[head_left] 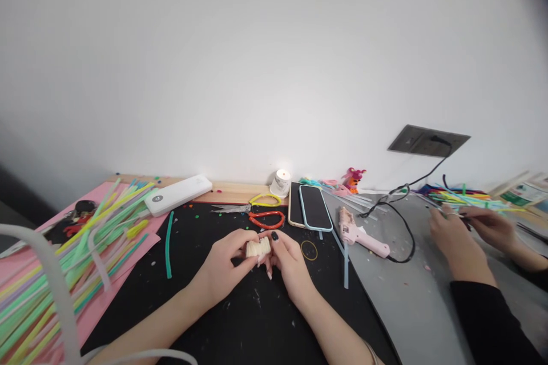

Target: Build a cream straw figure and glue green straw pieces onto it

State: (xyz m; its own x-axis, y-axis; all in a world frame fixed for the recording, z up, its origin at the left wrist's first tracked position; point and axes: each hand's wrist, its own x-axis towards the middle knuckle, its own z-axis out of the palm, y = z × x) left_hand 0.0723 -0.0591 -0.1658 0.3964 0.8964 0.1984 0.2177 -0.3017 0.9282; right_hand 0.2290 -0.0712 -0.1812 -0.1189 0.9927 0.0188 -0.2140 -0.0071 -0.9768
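While hands pinch, cream piece, between them

No legible txt; green/wht label far R blurred; wht device mark too sm.

Wall: plain, pale grey, shadowed at far left
Socket: dark, low on the wall, right side
Desk: against the wall, grey at right
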